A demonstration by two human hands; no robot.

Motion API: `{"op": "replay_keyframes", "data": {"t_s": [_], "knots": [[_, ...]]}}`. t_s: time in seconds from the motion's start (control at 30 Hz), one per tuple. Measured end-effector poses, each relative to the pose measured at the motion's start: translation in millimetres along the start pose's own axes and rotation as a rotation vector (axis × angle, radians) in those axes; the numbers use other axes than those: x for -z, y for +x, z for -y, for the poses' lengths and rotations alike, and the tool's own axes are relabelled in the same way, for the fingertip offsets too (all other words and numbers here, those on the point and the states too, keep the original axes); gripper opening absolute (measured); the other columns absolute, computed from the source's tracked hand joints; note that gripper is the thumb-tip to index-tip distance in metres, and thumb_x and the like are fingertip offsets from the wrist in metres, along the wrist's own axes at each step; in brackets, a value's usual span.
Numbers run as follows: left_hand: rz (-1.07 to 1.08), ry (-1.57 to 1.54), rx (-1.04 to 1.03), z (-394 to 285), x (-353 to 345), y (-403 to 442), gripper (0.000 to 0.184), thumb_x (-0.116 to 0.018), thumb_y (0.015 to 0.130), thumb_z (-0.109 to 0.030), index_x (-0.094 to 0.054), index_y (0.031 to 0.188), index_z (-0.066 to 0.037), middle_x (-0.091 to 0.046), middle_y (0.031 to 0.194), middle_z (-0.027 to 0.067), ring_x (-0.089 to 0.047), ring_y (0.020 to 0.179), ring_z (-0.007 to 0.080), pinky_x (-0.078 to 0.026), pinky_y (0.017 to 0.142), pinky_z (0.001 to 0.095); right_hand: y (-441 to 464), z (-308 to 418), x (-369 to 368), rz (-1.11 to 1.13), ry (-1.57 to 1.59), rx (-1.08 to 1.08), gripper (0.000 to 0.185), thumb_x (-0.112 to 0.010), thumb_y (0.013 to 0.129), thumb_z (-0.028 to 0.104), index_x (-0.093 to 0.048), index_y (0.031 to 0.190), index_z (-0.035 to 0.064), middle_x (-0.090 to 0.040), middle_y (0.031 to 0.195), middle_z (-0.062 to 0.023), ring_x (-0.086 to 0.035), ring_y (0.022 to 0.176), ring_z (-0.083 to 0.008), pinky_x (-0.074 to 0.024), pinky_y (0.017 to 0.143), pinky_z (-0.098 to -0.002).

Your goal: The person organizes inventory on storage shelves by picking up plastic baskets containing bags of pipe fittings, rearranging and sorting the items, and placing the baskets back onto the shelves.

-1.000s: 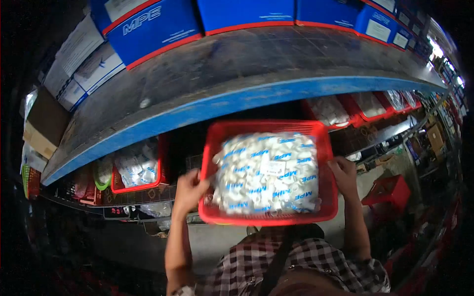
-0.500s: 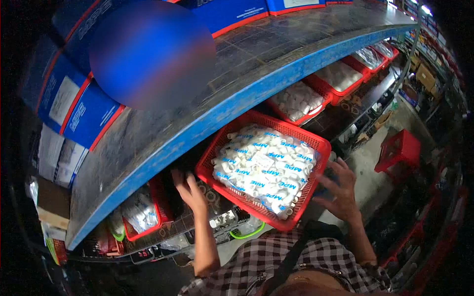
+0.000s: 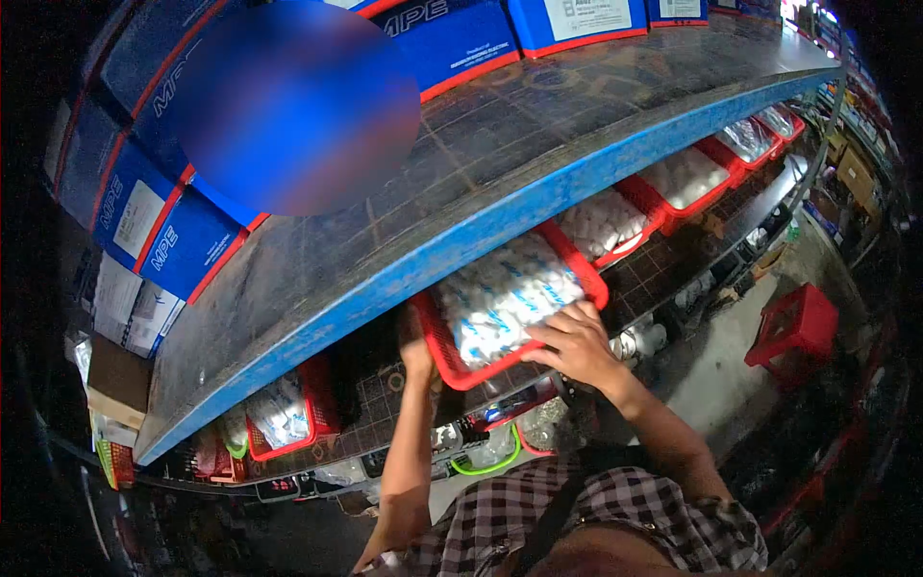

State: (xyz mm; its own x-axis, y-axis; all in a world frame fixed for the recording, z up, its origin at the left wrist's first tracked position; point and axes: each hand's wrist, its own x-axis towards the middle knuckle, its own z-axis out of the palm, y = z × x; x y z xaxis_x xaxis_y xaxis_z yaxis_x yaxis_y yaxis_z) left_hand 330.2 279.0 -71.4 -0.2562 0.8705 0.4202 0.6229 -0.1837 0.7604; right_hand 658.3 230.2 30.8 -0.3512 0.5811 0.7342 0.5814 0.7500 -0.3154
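Note:
A red plastic basket (image 3: 464,377) sits partly under the blue-edged shelf, its back portion hidden by that edge. Inside it lies a clear bag of white pipe fittings (image 3: 510,300) with blue MPE print. My left hand (image 3: 416,350) grips the basket's left side, its fingers partly hidden in the shadow under the shelf. At the front right corner, my right hand (image 3: 575,343) is closed over the rim, with the fingers lying across it.
Blue MPE boxes (image 3: 461,43) stand on the upper shelf (image 3: 538,120). More red baskets (image 3: 639,240) of bagged white parts line the lower shelf to the right, and another basket (image 3: 322,423) is at the left. A red stool (image 3: 796,332) stands on the floor.
The basket has moved forward and under the shelf edge. My right hand, open beside the basket before, now holds its front rim; my left hand has moved forward onto its left side.

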Motion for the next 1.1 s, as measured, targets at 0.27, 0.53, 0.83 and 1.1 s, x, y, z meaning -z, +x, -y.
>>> {"op": "replay_keyframes", "data": {"t_s": [0.27, 0.53, 0.83, 1.1], "knots": [[0.006, 0.148, 0.128, -108.7, 74.9, -80.7, 0.026, -0.058, 0.088, -0.018, -0.061, 0.107, 0.000, -0.064, 0.095, 0.0049, -0.057, 0.085, 0.0107, -0.045, 0.078, 0.0252, 25.5, -19.9, -26.7, 0.013, 0.062, -0.062, 0.039, -0.071, 0.069, 0.040, -0.066, 0.087, 0.0057, -0.062, 0.083, -0.0060, -0.055, 0.079, -0.0243, -0.0369, 0.076, -0.0377], [-0.591, -0.699, 0.741, -16.3, 243.2, -131.1, 0.047, -0.047, 0.089, -0.050, -0.059, 0.081, -0.005, -0.065, 0.072, 0.0087, -0.058, 0.056, 0.0146, -0.045, 0.052, 0.0224, 39.3, -11.1, -43.3, 0.025, -0.005, -0.091, 0.039, -0.076, 0.066, 0.027, -0.062, 0.092, 0.0020, -0.060, 0.088, -0.0094, -0.052, 0.086, -0.0276, -0.0358, 0.081, -0.0394], [-0.288, -0.325, 0.841, 18.4, 308.7, -117.1, 0.048, -0.042, 0.088, -0.041, -0.060, 0.069, 0.000, -0.060, 0.056, 0.0101, -0.055, 0.047, 0.0165, -0.043, 0.046, 0.0295, 48.8, 72.4, -65.3, -0.195, -0.007, -0.169, 0.012, -0.065, 0.073, 0.004, -0.063, 0.085, 0.0038, -0.060, 0.094, -0.0113, -0.056, 0.092, -0.0294, -0.0415, 0.080, -0.0389], [0.027, -0.264, 0.886, -1.5, 392.9, -193.8, 0.041, -0.045, 0.088, -0.031, -0.062, 0.078, 0.005, -0.064, 0.066, 0.0106, -0.061, 0.055, 0.0161, -0.049, 0.053, 0.0285, 137.4, 199.1, -238.4, 0.038, -0.102, 0.348, 0.023, -0.064, 0.080, 0.017, -0.062, 0.099, 0.0050, -0.060, 0.101, -0.0153, -0.056, 0.095, -0.0292, -0.0429, 0.082, -0.0389]]}}
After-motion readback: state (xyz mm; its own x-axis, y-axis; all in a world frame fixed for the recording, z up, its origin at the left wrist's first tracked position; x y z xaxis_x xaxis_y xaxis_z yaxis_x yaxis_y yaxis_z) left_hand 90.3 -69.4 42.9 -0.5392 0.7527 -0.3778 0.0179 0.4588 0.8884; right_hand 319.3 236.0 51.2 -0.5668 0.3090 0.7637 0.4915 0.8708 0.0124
